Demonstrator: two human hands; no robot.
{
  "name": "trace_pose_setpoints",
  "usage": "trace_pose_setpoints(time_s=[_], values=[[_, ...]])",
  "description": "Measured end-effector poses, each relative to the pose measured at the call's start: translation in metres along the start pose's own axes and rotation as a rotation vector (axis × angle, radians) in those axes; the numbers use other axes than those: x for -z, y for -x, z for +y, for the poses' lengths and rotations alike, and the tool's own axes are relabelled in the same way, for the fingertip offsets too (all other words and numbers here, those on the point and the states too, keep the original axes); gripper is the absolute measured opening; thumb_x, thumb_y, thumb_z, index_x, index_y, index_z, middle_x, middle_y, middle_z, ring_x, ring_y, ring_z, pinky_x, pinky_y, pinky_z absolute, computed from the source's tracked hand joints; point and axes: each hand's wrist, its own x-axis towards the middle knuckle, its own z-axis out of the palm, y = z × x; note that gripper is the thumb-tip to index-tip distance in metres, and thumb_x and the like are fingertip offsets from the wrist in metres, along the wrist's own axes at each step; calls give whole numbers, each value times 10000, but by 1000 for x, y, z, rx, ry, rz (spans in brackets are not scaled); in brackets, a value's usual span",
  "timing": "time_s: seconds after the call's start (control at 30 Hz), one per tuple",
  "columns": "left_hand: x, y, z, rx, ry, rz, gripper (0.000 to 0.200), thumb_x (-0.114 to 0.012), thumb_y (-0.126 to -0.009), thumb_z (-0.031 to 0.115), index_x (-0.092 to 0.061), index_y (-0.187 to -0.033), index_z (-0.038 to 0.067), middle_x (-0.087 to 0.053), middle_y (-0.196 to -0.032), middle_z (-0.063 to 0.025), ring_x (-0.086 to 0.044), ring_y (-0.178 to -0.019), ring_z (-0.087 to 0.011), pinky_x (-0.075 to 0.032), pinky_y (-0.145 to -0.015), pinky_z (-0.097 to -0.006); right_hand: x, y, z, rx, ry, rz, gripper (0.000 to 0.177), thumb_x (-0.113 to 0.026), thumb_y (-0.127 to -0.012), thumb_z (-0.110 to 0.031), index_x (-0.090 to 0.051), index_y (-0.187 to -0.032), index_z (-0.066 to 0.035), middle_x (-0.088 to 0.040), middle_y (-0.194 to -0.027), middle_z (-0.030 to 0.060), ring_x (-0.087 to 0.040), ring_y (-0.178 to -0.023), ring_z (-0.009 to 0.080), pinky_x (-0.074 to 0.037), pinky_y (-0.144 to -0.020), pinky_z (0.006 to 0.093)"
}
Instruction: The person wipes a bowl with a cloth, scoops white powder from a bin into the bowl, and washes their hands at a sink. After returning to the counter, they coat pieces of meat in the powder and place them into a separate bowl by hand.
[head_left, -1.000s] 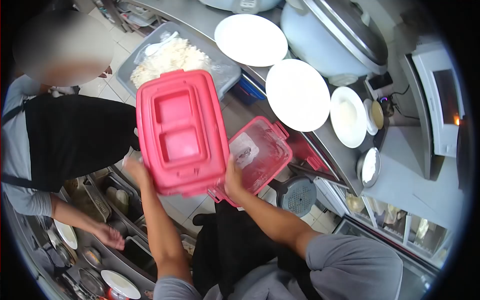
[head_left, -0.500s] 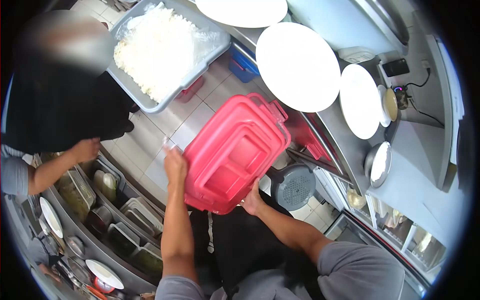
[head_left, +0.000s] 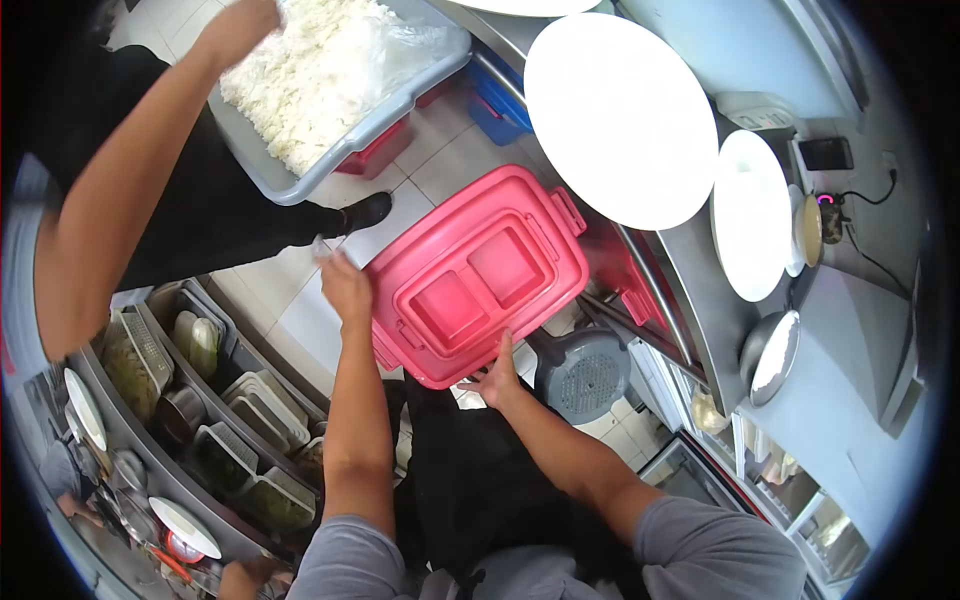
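A pink plastic storage-bin lid (head_left: 480,340) with two recessed panels lies across the middle of the view, in front of my black apron. My right hand (head_left: 493,380) grips its near edge, thumb on top and fingers underneath. At the lid's left edge is my left hand (head_left: 345,287), its fingers curled together and slightly blurred. A small whitish, see-through scrap (head_left: 321,248) shows at those fingertips; I cannot tell what it is. Whatever is under the lid is hidden.
A grey tub (head_left: 285,190) of white rice stands at the upper left, a co-worker's hand (head_left: 243,30) over it. Open food drawers (head_left: 225,395) are at left, a grey stool (head_left: 585,375) right of the lid. Large white plates (head_left: 620,120) line the steel counter.
The lid has turned flatter toward me and both my hands have shifted with it. The co-worker's hand has gone from the drawers up to the rice tub, and the co-worker's foot has come forward.
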Motion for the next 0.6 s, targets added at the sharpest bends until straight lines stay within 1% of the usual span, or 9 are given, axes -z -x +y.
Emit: trace_pose_setpoints(time_s=[0.03, 0.07, 0.13, 0.23, 0.27, 0.43, 0.5, 0.53, 0.6], values=[[0, 5, -14, 220, 138, 40, 609, -318, -1027, 420, -287, -1439, -27, -543, -1276, -311, -571, -1129, -429, -441, -959, -476, 0, -2, 0, 25, -43, -60, 1056, -414, -787, -845, -54, -1551, -212, -67, -1617, 109, -152, -1434, 463, -161, -1047, 750], [-9, 12, -24, 223, 137, 46, 609, -318, -1027, 420, -287, -1439, -27, -543, -1276, -311, -571, -1129, -429, -441, -959, -476, -1, -7, -3, 50, -87, -120, 1056, -424, -779, -847, -72, -1549, -216, -66, -1616, 111, -148, -1435, 463, -165, -1041, 756], [-28, 29, -41, 764, 746, 279, 717, -257, -1025, 497, -222, -1472, -62, -384, -1440, -299, -440, -1300, -385, -370, -1073, -432, 4, -23, -5, 77, -121, -110, 1029, -427, -780, -845, -128, -1540, -218, -102, -1610, 116, -165, -1434, 453, -169, -1031, 765], [-48, 39, -43, 578, 412, 226, 808, -204, -1013, 564, -110, -1494, -78, -180, -1551, -278, -258, -1424, -357, -223, -1173, -392, 7, -36, -31, 169, -133, -161, 1004, -400, -788, -846, -204, -1530, -198, -191, -1591, 129, -204, -1425, 446, -171, -1022, 774], [-56, 42, -23, 686, 563, 256, 821, -199, -1013, 566, -124, -1480, -104, -179, -1546, -297, -209, -1442, -361, -152, -1190, -388, 10, -37, -47, 230, -121, -214, 1006, -370, -796, -849, -223, -1530, -176, -245, -1577, 137, -226, -1418, 450, -169, -1023, 773], [-162, 32, 13, 662, 716, 195, 735, -220, -1036, 497, -201, -1453, -108, -272, -1511, -302, -284, -1409, -376, -203, -1166, -400, -3, 2, -167, 242, -88, -55, 970, -375, -822, -821, -224, -1531, -176, -210, -1589, 137, -245, -1416, 434, -164, -1025, 770], [-195, 25, 67, 565, 740, 147, 704, -284, -1032, 473, -209, -1454, -85, -236, -1543, -254, -274, -1417, -331, -204, -1168, -395, -7, 23, -191, 254, -190, 10, 957, -401, -831, -800, -209, -1535, -179, -176, -1598, 133, -229, -1424, 424, -154, -1033, 765], [-218, 23, 90, 649, 787, 92, 696, -248, -1037, 452, -182, -1454, -102, -304, -1492, -304, -306, -1402, -365, -228, -1157, -416, 1, 34, -205, 267, -297, 80, 947, -427, -840, -778, -194, -1539, -182, -141, -1607, 130, -214, -1432, 415, -144, -1041, 760], [-277, 12, 117, 786, 1030, 66, 691, -268, -1029, 452, -185, -1456, -85, -326, -1484, -285, -330, -1389, -331, -221, -1170, -416, 45, 36, -174, 450, 232, 297, 931, -491, -860, -712, -142, -1549, -193, -109, -1608, 142, -198, -1439, 395, -137, -1062, 739]])
